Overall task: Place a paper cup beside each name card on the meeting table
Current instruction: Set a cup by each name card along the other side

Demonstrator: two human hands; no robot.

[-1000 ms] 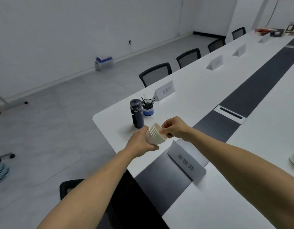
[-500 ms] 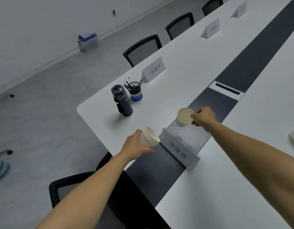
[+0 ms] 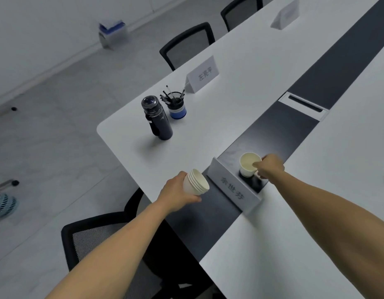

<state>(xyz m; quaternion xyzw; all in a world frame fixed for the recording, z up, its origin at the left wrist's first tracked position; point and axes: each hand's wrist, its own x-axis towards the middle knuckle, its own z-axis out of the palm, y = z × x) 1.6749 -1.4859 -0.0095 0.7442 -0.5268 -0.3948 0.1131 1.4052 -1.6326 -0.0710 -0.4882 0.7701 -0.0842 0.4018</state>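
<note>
Setting single paper cup (image 3: 249,164) on worktop (image 3: 219,130) end strip behind nearest name card (image 3: 233,188), right hand (image 3: 270,166) pinching rim; left hand (image 3: 179,192) gripping cup stack (image 3: 196,185); next likely: release, proceed to far-edge card (image 3: 203,74).

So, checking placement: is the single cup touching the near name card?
Apart. The head view shows dark table strip between the single cup and the near name card.

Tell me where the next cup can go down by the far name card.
Bare white table lies right of the far name card, up to the dark strip. Its left side is crowded: the pen pot and bottle stand close. The stack is in the left hand.
</note>
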